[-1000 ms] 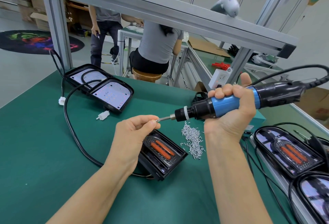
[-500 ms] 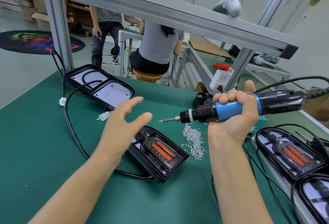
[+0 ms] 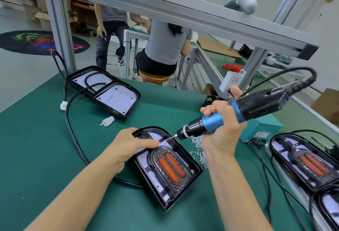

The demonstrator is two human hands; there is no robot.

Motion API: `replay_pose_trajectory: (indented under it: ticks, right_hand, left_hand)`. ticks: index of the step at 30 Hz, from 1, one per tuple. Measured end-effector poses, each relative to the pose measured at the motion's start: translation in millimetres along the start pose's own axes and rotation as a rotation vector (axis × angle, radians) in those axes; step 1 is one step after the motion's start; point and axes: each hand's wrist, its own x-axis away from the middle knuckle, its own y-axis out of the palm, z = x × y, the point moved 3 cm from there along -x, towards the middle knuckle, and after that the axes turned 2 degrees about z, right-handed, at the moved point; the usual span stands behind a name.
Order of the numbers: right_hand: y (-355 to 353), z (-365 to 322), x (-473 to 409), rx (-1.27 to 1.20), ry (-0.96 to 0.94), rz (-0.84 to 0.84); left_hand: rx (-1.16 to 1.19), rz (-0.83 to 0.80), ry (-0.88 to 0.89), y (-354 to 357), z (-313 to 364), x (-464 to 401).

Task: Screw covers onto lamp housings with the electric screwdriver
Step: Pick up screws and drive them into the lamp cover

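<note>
In the head view your left hand point(image 3: 132, 143) lies flat, fingers straight, on the far end of the lamp housing point(image 3: 165, 168) at near centre, while your right hand point(image 3: 222, 129) is wrapped round the electric screwdriver point(image 3: 234, 114), its bit at the cover's point(image 3: 169, 166) far edge. You seem to be seating a screw; next, keep the bit square and press down. The green mat point(image 3: 45, 157) carries loose screws point(image 3: 200, 150) to the right, finished lamps at far right, open housings at far left, and people working beyond.

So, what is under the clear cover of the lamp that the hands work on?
Under the clear cover lie two orange strips and a white board with small dots. The left hand hides the upper left corner, so that part cannot be seen.
</note>
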Motion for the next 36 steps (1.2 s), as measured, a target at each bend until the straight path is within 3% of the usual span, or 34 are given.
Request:
replay_pose_trajectory:
  ticks: [7, 22, 36]
  right_hand:
    - [7, -1, -2, 0.024, -0.02, -0.041]
    - [15, 1, 5, 0.076, -0.002, -0.066]
    - [31, 1, 8, 0.191, 0.098, -0.436]
  left_hand:
    - [0.061, 0.005, 0.119, 3, 0, 8]
    - [0.097, 0.047, 0.17, 4, -1, 10]
    - [0.13, 0.126, 0.163, 6, -6, 10]
